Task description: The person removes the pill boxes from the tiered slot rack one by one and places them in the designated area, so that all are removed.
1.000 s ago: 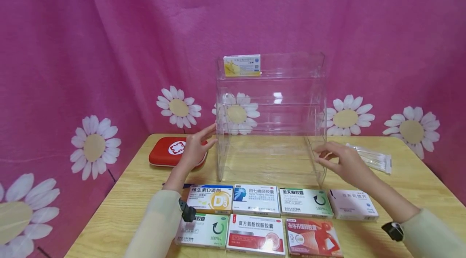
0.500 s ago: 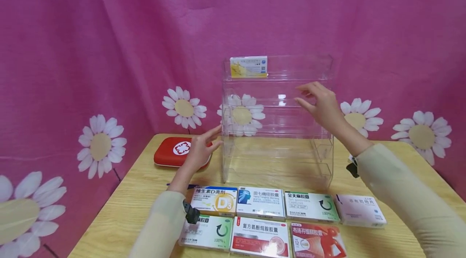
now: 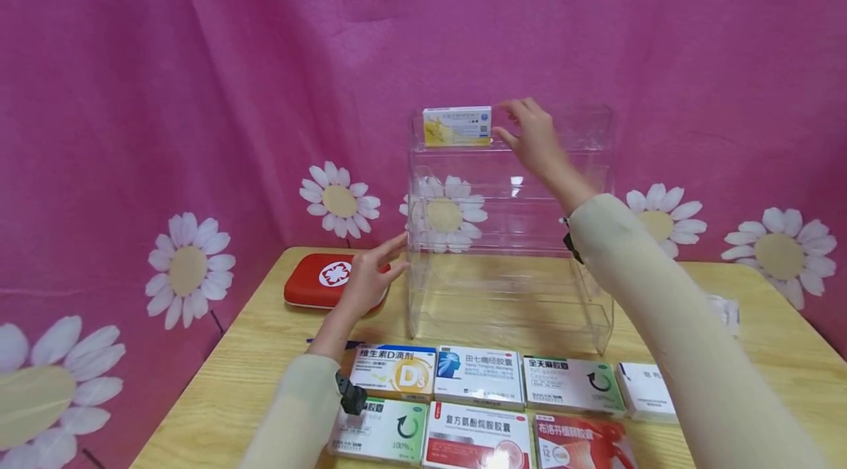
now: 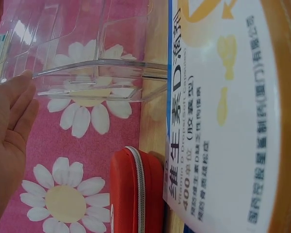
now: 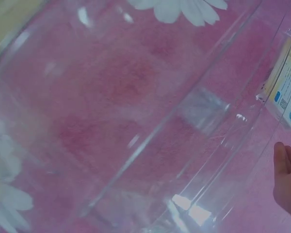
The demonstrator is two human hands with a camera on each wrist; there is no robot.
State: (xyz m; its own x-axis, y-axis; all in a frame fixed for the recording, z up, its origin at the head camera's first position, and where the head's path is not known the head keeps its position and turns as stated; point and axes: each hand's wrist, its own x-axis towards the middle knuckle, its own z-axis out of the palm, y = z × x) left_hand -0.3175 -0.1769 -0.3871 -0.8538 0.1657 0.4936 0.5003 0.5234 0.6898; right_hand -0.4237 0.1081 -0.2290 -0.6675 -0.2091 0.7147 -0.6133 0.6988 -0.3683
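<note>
A clear acrylic tiered display rack (image 3: 506,326) stands on the table. In its top tier, at the left end, leans a yellow-and-white medicine box (image 3: 458,127). My right hand (image 3: 534,138) is raised beside that box, thumb and fingers spread apart at its right end. The right wrist view has the fingertips of the right hand (image 5: 287,182) just short of the box (image 5: 288,92), with nothing between them. Low on the rack's left side, my left hand (image 3: 365,279) rests straight fingers against the panel; the left wrist view shows this hand (image 4: 9,116) at the clear edge.
Two rows of medicine boxes lie in front of the rack, among them a vitamin D box (image 3: 393,372) and a red-and-white capsule box (image 3: 478,436). A red first-aid case (image 3: 314,281) sits behind my left hand. A clear plastic packet (image 3: 726,313) lies at the right.
My right hand has left the rack's lower right side and risen leftward to the box in the top tier. The left hand stays at the rack's side; the head view has shifted slightly.
</note>
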